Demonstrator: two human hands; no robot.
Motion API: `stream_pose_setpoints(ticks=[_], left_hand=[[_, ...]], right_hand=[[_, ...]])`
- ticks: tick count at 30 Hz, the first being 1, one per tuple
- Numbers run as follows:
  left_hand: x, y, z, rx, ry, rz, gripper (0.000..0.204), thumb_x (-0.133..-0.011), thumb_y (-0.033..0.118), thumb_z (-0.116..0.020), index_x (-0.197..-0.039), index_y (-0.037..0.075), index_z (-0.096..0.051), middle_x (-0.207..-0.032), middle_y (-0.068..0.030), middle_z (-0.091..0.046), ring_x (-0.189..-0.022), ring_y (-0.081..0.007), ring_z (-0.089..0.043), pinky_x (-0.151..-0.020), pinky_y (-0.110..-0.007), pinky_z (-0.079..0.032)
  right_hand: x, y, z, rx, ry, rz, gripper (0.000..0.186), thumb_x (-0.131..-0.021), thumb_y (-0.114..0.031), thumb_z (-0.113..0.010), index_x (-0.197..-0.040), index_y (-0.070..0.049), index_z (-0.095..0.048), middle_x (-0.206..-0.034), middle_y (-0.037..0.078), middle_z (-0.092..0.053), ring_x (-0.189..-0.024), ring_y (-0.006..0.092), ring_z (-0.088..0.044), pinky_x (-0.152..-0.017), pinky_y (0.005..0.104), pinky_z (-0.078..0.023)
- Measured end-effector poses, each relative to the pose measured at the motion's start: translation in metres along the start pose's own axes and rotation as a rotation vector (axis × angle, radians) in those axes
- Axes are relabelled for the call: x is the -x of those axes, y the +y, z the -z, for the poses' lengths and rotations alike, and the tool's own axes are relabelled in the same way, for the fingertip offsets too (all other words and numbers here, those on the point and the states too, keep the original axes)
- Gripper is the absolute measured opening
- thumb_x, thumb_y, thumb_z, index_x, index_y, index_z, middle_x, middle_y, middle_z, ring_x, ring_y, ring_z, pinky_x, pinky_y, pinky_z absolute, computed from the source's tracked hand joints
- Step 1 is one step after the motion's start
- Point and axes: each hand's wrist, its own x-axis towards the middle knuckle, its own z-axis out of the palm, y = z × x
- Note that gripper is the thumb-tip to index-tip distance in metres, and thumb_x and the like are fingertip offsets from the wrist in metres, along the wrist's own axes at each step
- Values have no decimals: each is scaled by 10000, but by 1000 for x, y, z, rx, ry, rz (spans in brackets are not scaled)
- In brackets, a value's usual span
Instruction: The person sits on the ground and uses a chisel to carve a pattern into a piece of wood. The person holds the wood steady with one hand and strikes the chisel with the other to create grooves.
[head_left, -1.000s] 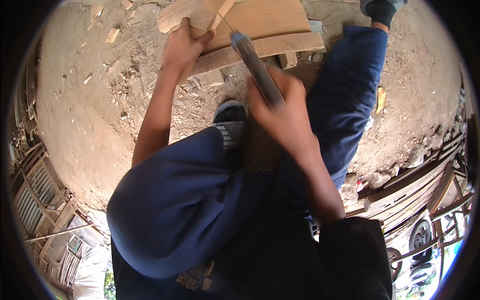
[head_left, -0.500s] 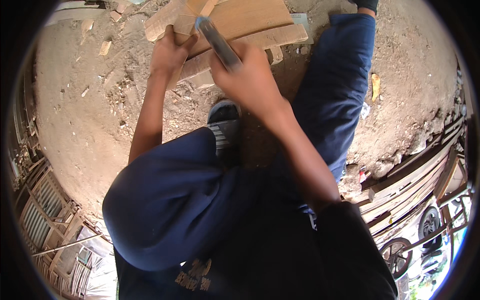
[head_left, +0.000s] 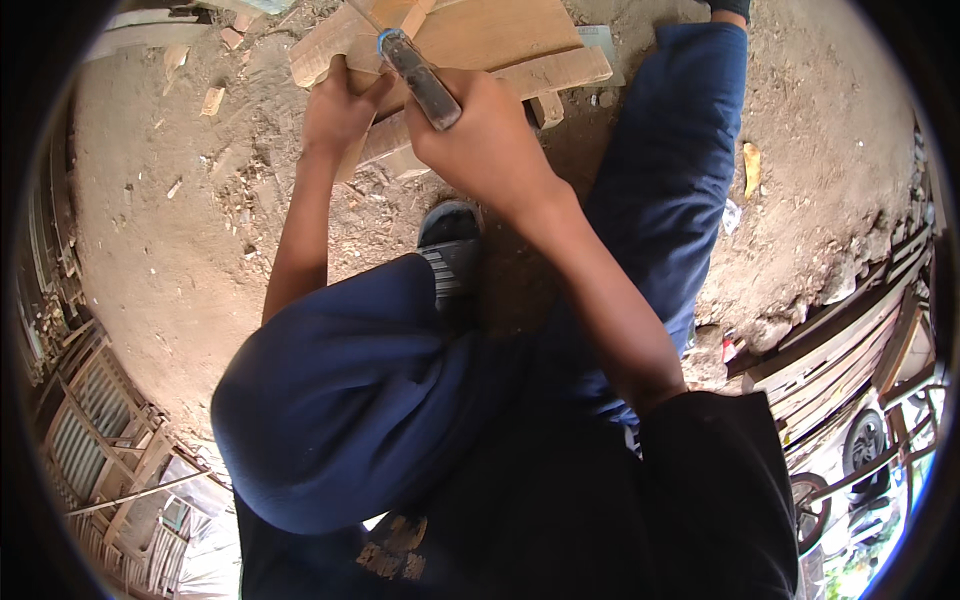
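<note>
My right hand (head_left: 485,140) is wrapped around the dark handle of a screwdriver (head_left: 422,82). The tool has a blue collar, and its thin metal shaft points up and left over the wood; the tip lies at or beyond the top edge of the picture. With thumb and fingers bent over the near left part of a wooden piece (head_left: 318,58), my left hand (head_left: 338,110) grips it. That piece belongs to a wooden assembly with a broad flat board (head_left: 500,35), a near strip (head_left: 555,72) and a narrow strip (head_left: 408,14) on top.
Bare earth with wood chips (head_left: 213,101) surrounds the work. My sandalled foot (head_left: 450,235) stands just below it, and my other leg (head_left: 670,150) stretches out to the right. Stacked planks (head_left: 830,350) and a wheel (head_left: 862,440) are at the lower right.
My right hand and the screwdriver have shifted slightly down and left, so more of the shaft shows. My left hand keeps its hold on the wood.
</note>
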Motion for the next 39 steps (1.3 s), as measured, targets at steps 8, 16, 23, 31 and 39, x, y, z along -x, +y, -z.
stream_pose_setpoints(ticks=[8, 16, 23, 31, 39], left_hand=[[10, 10, 9, 10, -32, 71, 741, -845, 536, -693, -1261, -52, -522, -1011, -322, -695, -968, -454, -693, -862, -498, -538], [1, -3, 4, -99, -4, 46, 735, -842, 536, -693, -1248, -55, -531, -1006, -311, -700, -960, -447, -695, -855, -489, -542], [2, -1, 4, -59, 3, 66, 827, -826, 566, -690, -1338, -53, -497, -1085, -322, -681, -1042, -436, -676, -904, -486, -532], [1, 2, 6, -25, -21, 64, 811, -824, 562, -694, -1300, -66, -504, -1011, -305, -701, -1001, -444, -685, -882, -492, -539], [7, 10, 8, -117, 29, 18, 759, -818, 589, -671, -1217, -43, -538, -958, -287, -711, -962, -425, -699, -871, -491, -549]], right_hand=[[72, 0, 26, -67, -4, -92, 139, -886, -85, -678, -811, 24, -634, -599, 122, -546, -558, 101, -525, -540, 345, -449], [40, 4, 13, -37, -31, -77, 169, -888, -114, -678, -810, 26, -626, -634, 180, -569, -574, 123, -555, -560, 367, -466], [49, 1, 10, -43, -18, -42, 141, -888, -91, -661, -836, 36, -629, -618, 173, -564, -567, 185, -593, -571, 362, -473], [-15, -14, 7, -159, -31, -146, 283, -926, -199, -641, -925, 82, -667, -674, 197, -642, -604, 252, -632, -611, 375, -500], [93, 25, 56, -162, 146, -344, 205, -944, -172, -674, -902, 27, -646, -680, -10, -553, -640, 51, -471, -568, 256, -402]])
